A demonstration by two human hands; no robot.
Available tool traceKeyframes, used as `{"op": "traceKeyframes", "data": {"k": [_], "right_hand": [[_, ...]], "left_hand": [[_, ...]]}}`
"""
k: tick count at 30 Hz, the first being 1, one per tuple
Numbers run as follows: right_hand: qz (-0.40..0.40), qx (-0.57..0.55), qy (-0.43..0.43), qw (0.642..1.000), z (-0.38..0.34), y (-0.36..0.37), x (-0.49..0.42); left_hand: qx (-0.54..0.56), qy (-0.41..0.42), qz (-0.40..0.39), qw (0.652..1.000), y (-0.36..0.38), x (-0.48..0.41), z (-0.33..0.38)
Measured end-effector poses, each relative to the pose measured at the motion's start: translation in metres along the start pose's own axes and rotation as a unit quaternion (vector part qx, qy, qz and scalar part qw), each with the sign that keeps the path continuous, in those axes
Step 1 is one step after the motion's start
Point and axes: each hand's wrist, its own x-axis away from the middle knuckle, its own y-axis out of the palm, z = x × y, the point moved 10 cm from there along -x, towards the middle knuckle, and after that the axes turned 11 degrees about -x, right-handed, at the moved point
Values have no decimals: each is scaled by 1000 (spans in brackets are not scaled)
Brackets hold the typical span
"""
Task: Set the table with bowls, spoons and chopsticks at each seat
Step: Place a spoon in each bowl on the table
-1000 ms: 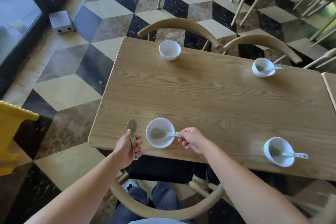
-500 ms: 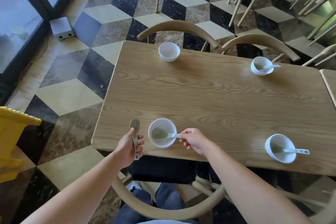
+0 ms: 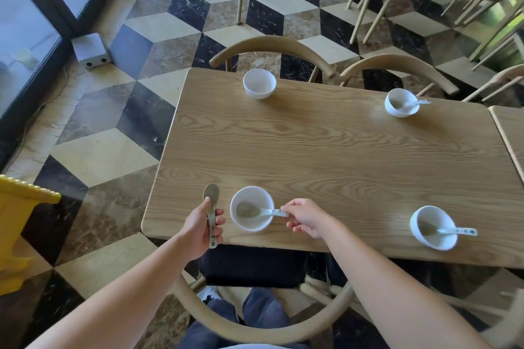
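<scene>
Little has moved: your right hand [image 3: 307, 217] still pinches the spoon [image 3: 256, 211] handle, scoop resting in the near bowl [image 3: 251, 212]; your left hand [image 3: 202, 225] grips a spare spoon [image 3: 211, 207] (upright) just left of it.

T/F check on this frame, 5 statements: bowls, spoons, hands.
1. Four white bowls stand on the table. True.
2. Every bowl has a spoon in it. False: the far-left bowl is empty; the other three each hold one.
3. The left hand holds a spoon upright, outside any bowl. True.
4. The right hand is lifting the near-left bowl. False: its fingers pinch the handle of the spoon in the bowl, which sits on the table.
5. Chopsticks lie beside each bowl. False: none are visible.
</scene>
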Motion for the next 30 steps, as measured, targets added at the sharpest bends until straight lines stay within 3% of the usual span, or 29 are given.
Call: {"op": "traceKeyframes", "data": {"k": [3,5,7,8,11,13,16,18,21,22,23,25,27,28,30], "right_hand": [[32,103,1,994,-12,-17,10],[128,150,-68,978,-39,-40,20],[204,113,-158,960,-70,-57,39],[178,88,-181,963,-82,-53,45],[-53,43,-151,986,-93,6,65],[-128,35,-146,980,-94,31,75],[-102,7,-161,982,-102,25,70],[-66,-34,-164,984,-113,3,64],[-23,-59,-181,981,-139,-35,54],[-5,-47,-190,981,-150,-47,49],[12,-27,-199,979,-161,-57,44],[37,22,-215,976,-185,-73,32],[46,54,-225,972,-208,-81,17],[46,63,-228,971,-219,-84,9],[38,67,-235,969,-239,-86,-7]], "left_hand": [[-3,7,-13,1000,8,1,10],[16,12,-27,999,19,4,21],[68,29,-54,996,43,8,39],[95,46,-70,992,58,12,52],[120,103,-103,982,109,19,90],[122,116,-132,977,141,20,106],[80,126,-157,976,169,14,117],[-8,134,-163,977,173,9,122],[-151,162,-86,971,146,-13,139],[-227,187,-27,955,128,-25,148],[-335,215,47,916,107,-37,158],[-553,239,185,777,67,-59,176],[-665,239,249,663,39,-82,184],[-699,229,262,625,28,-93,186],[-730,200,286,588,11,-117,188]]}}
